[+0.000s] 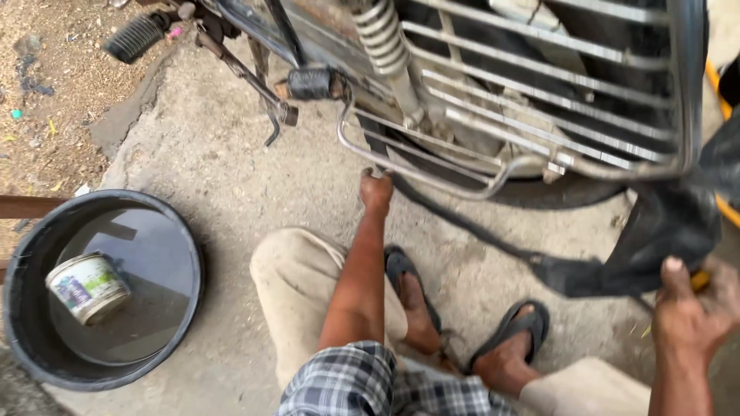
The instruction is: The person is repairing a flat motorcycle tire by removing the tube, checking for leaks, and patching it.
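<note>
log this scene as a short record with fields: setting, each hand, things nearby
setting: concrete ground beside a motorcycle rear wheel with a chrome guard rail
left hand: left hand closed at the lower edge of the guard rail, arm stretched forward
right hand: right hand gripping a black rubber inner tube
nearby: black basin of water with a small tin can floating in it; shock absorber spring; footrest
feet: in dark sandals

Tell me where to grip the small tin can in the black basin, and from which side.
Grip the small white tin can around its cylindrical side wall, coming from above. It lies tilted in the water of the round black basin, whose rim blocks a low sideways approach, so the upturned side is probably easiest.
</note>
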